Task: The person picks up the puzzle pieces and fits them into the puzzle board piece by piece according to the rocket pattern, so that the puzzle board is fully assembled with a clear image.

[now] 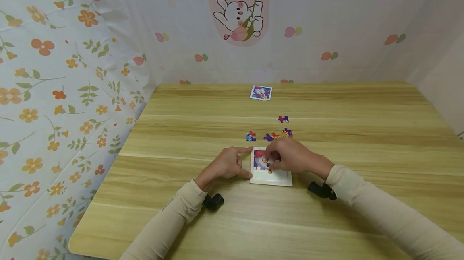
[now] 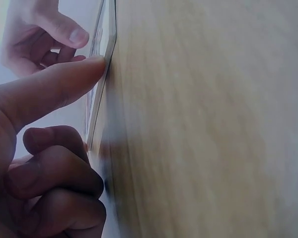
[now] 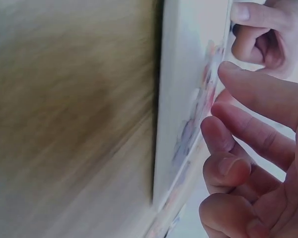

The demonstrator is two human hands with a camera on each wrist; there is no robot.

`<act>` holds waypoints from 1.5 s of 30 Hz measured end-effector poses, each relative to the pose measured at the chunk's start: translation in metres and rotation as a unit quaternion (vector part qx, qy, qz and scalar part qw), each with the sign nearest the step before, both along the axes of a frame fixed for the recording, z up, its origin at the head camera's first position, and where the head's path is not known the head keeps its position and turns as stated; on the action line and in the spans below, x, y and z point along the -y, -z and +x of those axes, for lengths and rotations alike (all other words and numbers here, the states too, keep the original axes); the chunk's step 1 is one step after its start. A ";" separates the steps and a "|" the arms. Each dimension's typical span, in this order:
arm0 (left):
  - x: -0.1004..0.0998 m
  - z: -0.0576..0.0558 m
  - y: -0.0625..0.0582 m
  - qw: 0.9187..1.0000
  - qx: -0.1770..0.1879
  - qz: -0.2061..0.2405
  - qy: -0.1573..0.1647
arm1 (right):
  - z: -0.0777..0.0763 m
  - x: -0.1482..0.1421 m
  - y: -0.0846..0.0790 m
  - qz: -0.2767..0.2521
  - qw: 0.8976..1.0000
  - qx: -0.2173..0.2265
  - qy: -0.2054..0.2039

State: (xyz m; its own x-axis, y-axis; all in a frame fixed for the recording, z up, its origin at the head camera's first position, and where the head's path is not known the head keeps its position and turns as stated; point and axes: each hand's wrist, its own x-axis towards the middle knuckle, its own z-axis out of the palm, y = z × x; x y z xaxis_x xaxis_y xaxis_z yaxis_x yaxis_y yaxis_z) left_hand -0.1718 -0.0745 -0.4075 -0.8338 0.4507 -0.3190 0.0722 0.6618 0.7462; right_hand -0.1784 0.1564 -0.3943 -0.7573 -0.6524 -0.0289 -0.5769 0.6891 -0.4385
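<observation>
A white puzzle tray [image 1: 275, 178] lies on the wooden table, with joined jigsaw pieces [image 1: 259, 161] showing a red, purple and grey picture in its far part. My left hand [image 1: 229, 163] braces the tray's left side, index finger and thumb stretched apart along it. Its other fingers are curled in, and the thumb [image 2: 64, 87] meets the tray's edge in the left wrist view. Over the pieces, my right hand [image 1: 293, 156] touches the picture with thumb and fingertips, hiding its right part. The right wrist view shows the thumb [image 3: 263, 89] and forefinger spread apart at the surface.
Loose jigsaw pieces lie beyond the tray: a blue and red one [image 1: 251, 136], purple and orange ones [image 1: 270, 137], and a red and purple one [image 1: 282, 119] farther back. A small picture card [image 1: 261, 92] lies near the far edge, before a patterned curtain [image 1: 311, 18].
</observation>
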 end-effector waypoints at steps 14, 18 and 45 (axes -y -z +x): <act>-0.001 0.000 -0.001 1.000 0.004 -0.006 -0.006 | -0.025 -0.018 -0.006 -0.030 0.998 0.047 0.039; -0.001 0.000 -0.001 1.000 0.001 -0.009 -0.005 | -0.045 -0.029 -0.006 -0.043 0.996 0.032 0.075; 0.000 0.001 0.000 1.000 0.000 -0.004 0.001 | -0.111 -0.052 0.002 0.038 0.976 0.026 0.213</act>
State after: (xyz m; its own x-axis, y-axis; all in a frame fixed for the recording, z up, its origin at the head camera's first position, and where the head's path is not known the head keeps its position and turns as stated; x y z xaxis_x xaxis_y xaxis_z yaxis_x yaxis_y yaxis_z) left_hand -0.1707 -0.0748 -0.4072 -0.8331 0.4488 -0.3232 0.0729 0.6683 0.7403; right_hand -0.2899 0.2079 -0.3963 -0.9554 -0.2739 -0.1104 -0.2101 0.8931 -0.3978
